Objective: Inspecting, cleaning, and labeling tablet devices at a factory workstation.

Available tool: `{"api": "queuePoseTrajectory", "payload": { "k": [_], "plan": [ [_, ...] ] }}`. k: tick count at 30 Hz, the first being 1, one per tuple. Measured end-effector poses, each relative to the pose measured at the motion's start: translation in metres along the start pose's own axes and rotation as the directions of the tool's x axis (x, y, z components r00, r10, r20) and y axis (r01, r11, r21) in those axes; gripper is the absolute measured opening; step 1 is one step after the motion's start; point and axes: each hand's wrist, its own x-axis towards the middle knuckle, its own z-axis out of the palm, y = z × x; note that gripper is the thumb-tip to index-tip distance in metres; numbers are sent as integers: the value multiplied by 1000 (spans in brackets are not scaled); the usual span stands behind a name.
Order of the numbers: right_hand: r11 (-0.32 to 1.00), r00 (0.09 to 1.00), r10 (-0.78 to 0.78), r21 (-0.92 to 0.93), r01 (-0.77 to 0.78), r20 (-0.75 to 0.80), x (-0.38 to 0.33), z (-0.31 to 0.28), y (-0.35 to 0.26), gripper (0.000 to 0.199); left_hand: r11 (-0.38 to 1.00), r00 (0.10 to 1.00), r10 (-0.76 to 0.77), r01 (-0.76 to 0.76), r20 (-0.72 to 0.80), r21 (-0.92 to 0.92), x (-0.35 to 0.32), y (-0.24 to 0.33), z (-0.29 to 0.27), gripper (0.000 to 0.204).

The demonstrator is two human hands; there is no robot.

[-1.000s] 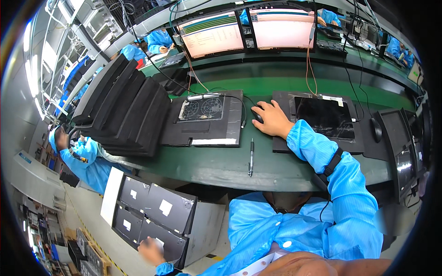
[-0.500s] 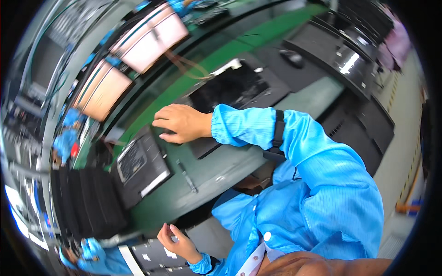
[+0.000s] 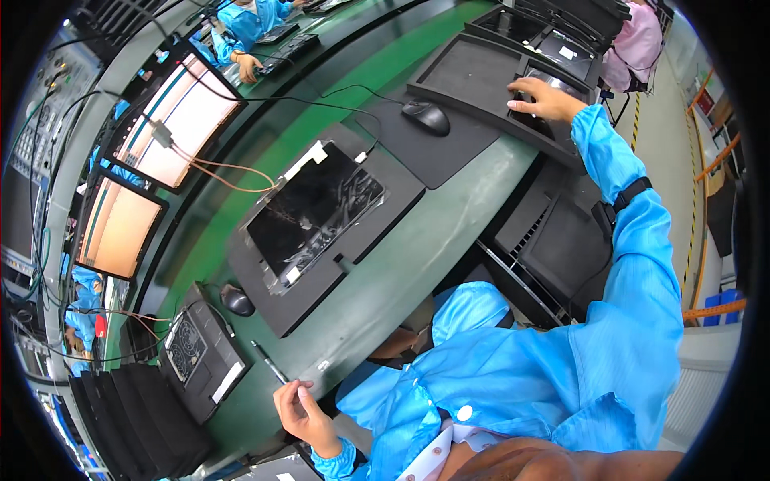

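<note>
My right hand (image 3: 547,101) reaches out over a black tray (image 3: 465,74) at the far right, fingers and thumb apart. Beneath it lies a glossy dark panel (image 3: 531,124); whether the fingertips touch it is hard to tell. My left hand (image 3: 305,417) hovers by the bench's near edge, loosely curled, with a gap between thumb and fingers. Just beyond it a dark pen (image 3: 269,361) rests on the green bench (image 3: 385,272), apparently not held. At mid-bench a black screen panel (image 3: 309,212) with crinkled film sits on a dark foam pad (image 3: 301,309).
A black mouse (image 3: 426,118) lies on a mat, and a second mouse (image 3: 237,300) is left of the pad. A flat black device (image 3: 200,353) sits near stacked black foam (image 3: 136,421). Two lit monitors (image 3: 172,120) stand behind. Across the bench a co-worker's hand (image 3: 247,66) shows.
My right hand has swung from the left part of the bench to the tray at far right, uncovering the small mouse. The view has turned; my left hand keeps its loose curl.
</note>
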Motion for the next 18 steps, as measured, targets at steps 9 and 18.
{"api": "queuePoseTrajectory", "payload": {
  "k": [9, 18],
  "plan": [
    [982, 928, -188, -88, 168, -322, 5, 37, 14, 68, 896, 599, 441, -252, 668, -365, 29, 113, 193, 37],
    [965, 864, -239, -14, 260, -444, 53, 37, 34, 41, 630, 385, 607, -767, 696, -125, 103, 133, 461, 72]
  ]
}}
